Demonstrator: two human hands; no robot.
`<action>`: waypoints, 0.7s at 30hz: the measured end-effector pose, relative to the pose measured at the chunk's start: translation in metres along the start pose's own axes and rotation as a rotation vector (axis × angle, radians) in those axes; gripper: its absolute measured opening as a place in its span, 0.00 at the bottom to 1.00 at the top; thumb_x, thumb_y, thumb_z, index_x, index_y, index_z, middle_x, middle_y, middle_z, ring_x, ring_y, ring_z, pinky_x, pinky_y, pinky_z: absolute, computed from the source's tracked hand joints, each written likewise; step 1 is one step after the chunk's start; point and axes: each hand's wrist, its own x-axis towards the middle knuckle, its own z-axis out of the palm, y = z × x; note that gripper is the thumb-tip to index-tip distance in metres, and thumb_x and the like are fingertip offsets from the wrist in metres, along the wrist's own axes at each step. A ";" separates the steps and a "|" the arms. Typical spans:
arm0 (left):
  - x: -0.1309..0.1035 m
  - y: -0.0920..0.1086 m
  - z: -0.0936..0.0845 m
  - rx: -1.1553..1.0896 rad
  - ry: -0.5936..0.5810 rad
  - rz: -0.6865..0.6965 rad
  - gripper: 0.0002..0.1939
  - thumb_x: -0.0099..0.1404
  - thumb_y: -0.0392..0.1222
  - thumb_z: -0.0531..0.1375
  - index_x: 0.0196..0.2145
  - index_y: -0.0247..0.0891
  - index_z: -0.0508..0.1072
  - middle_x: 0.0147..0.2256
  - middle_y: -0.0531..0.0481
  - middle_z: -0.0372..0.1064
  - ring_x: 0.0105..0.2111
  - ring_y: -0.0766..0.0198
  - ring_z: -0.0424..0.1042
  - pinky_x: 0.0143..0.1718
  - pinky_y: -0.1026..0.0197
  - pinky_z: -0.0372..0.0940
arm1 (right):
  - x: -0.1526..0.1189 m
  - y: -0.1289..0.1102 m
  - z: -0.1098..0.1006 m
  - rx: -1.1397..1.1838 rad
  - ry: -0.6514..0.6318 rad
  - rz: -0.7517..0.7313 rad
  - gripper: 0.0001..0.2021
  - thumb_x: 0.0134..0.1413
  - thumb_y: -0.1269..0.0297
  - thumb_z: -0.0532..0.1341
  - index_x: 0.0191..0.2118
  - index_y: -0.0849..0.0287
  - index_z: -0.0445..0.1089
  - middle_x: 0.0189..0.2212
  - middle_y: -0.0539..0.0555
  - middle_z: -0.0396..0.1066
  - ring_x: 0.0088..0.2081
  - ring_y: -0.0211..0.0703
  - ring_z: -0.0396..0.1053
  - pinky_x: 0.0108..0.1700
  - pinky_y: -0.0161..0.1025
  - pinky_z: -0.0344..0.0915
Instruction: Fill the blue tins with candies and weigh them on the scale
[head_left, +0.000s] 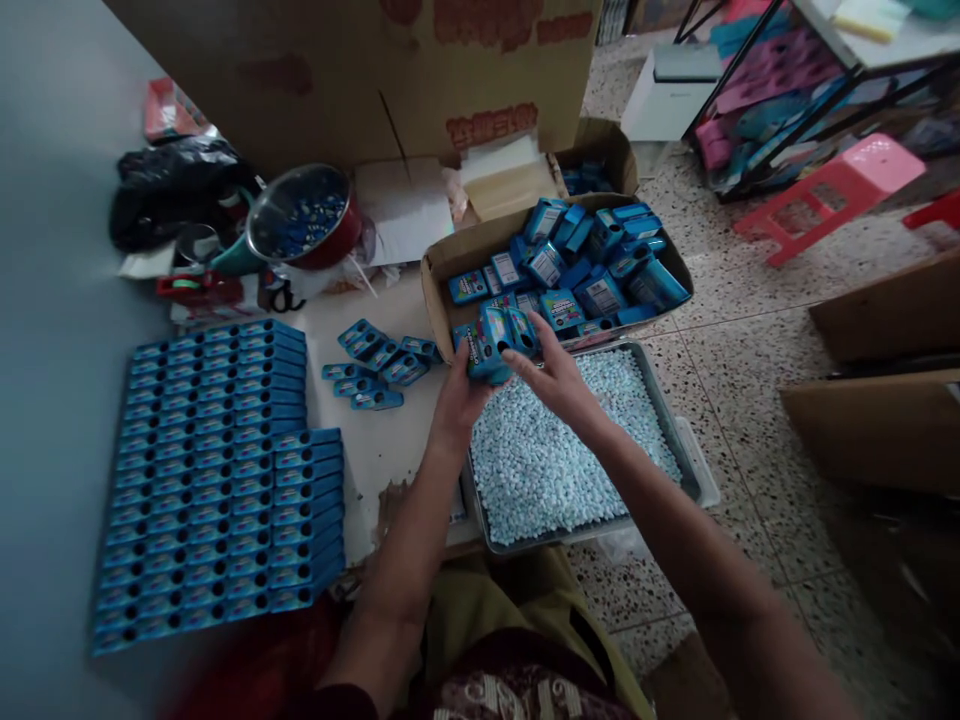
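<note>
Several small blue boxes (491,335) are bunched together in my hands, over the near left end of a cardboard carton (436,300). My left hand (459,392) grips the bunch from its left side. On the right side, my right hand (553,375) has its thumb and fingers around one of these boxes. More blue boxes (600,295) lie jumbled inside the carton. Beneath my hands is a grey tray (694,480) filled with pale blue and white pellets (551,470). Some loose blue boxes (379,362) with dark round holes lie left of my left hand.
Neat rows of blue boxes (217,480) stand at the left. A red pot (334,235) with small blue pieces sits behind them. A large cardboard box (337,90) rises at the back. To the right are a red stool (832,195) and cardboard pieces (877,430).
</note>
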 end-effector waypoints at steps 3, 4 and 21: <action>-0.011 -0.021 -0.004 0.003 -0.020 0.172 0.23 0.72 0.59 0.71 0.58 0.46 0.80 0.59 0.49 0.82 0.68 0.52 0.75 0.68 0.52 0.72 | -0.017 -0.003 0.021 0.022 0.058 0.059 0.45 0.61 0.37 0.70 0.76 0.52 0.60 0.70 0.67 0.70 0.67 0.69 0.72 0.66 0.66 0.73; -0.017 -0.028 -0.005 -0.002 -0.012 0.207 0.25 0.70 0.61 0.71 0.59 0.48 0.79 0.61 0.50 0.80 0.70 0.52 0.73 0.70 0.52 0.71 | -0.021 -0.002 0.029 0.027 0.095 0.062 0.45 0.61 0.40 0.71 0.77 0.53 0.59 0.71 0.67 0.69 0.68 0.69 0.71 0.68 0.66 0.72; -0.188 -0.044 -0.105 0.967 -0.280 -0.254 0.58 0.41 0.53 0.86 0.67 0.54 0.69 0.60 0.45 0.79 0.61 0.35 0.80 0.60 0.36 0.79 | -0.184 0.073 0.025 0.278 -0.481 0.161 0.40 0.53 0.49 0.78 0.69 0.48 0.68 0.60 0.57 0.78 0.57 0.58 0.79 0.58 0.52 0.77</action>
